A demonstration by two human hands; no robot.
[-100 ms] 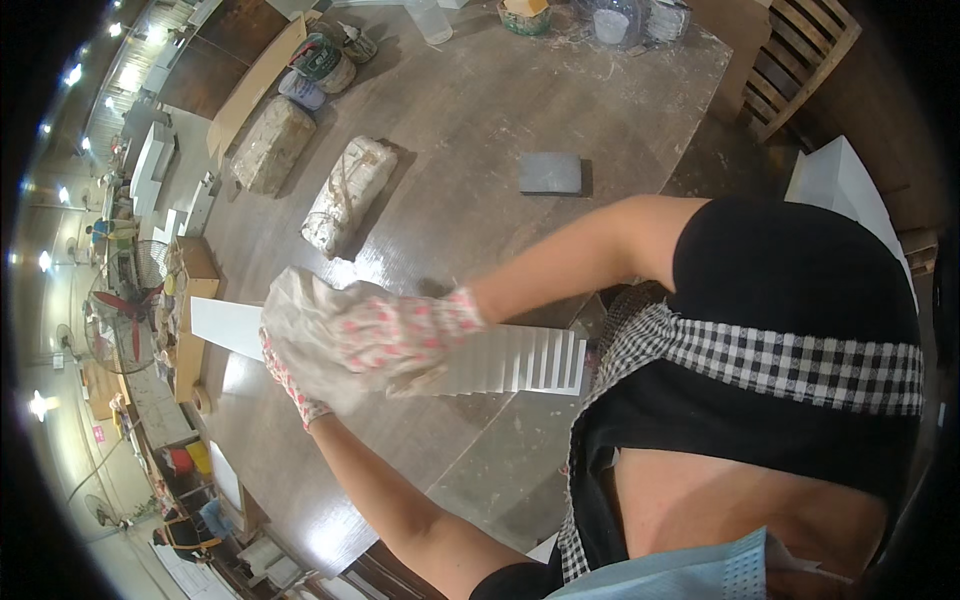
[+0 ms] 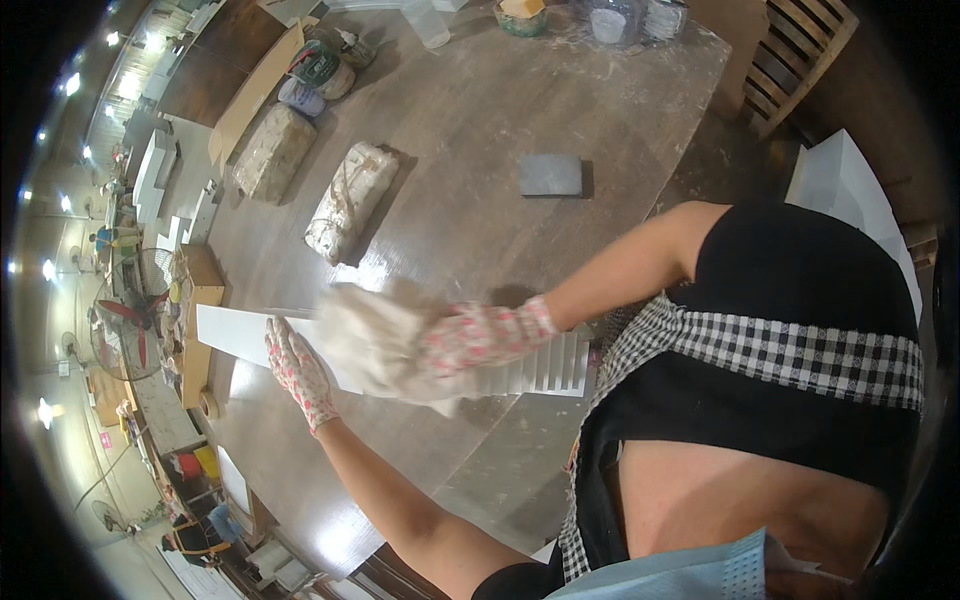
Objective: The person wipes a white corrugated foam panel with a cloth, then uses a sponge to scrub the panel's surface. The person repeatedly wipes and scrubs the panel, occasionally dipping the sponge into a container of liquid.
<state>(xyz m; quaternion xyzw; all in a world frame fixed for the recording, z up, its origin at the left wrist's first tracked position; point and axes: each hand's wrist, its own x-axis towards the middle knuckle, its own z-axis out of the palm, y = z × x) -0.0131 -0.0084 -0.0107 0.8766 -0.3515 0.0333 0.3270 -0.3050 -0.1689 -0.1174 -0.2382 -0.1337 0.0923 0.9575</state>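
Observation:
A long white board-like piece [image 2: 235, 328] lies across the table, with a row of stepped ridges at its right end. My left hand [image 2: 298, 375], in a white glove with pink spots, rests flat on its left part with the fingers stretched out. My right hand [image 2: 475, 340], gloved alike, grips a crumpled off-white cloth [image 2: 375, 340] against the middle of the piece. Cloth and hand cover much of that middle, and the right fingers are partly hidden and blurred.
Beyond the piece, a wrapped whitish block [image 2: 350, 203] and another block [image 2: 273, 153] lie on the brown table [image 2: 450, 180]. A grey rectangular block [image 2: 550, 175] sits farther right. Several jars [image 2: 325, 70] stand far left, and a wooden slatted chair [image 2: 800, 60] is at the far right.
My right hand has moved right along the white piece with the cloth. More of my left hand and the piece's left part now shows; the left hand stays almost in place.

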